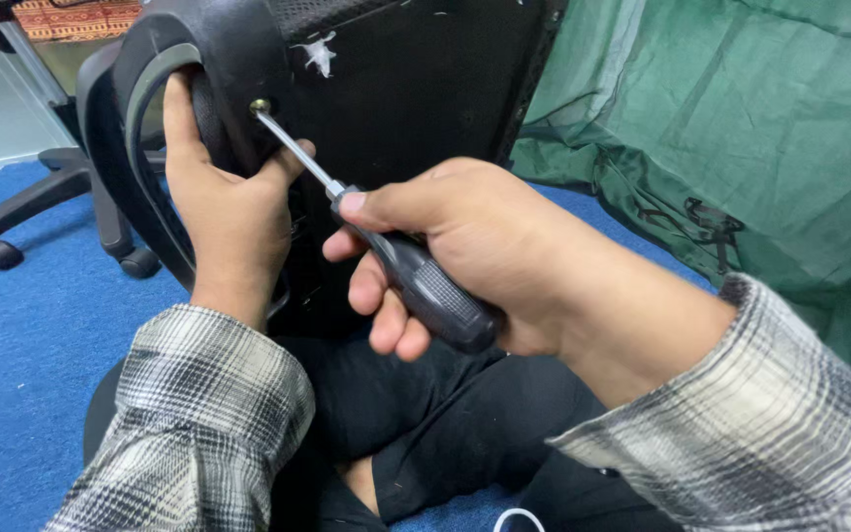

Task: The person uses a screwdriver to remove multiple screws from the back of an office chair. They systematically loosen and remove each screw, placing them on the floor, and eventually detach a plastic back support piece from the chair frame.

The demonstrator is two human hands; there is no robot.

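My right hand [475, 251] grips the black handle of a screwdriver [425, 286]. Its metal shaft runs up and left, and the tip sits in a brass screw [261, 106] on a black plastic chair armrest [238, 59]. My left hand [224, 212] wraps around the curved armrest bracket just below the screw, thumb beside the shaft. Behind the armrest stands the black chair seat part [416, 89], which bears a white smear. Both arms wear plaid sleeves.
Blue carpet [22, 335] covers the floor. A chair base with castor wheels [12, 236] lies at the left. Green cloth [741, 138] is heaped at the right. My crossed legs in black trousers [445, 414] are below the hands.
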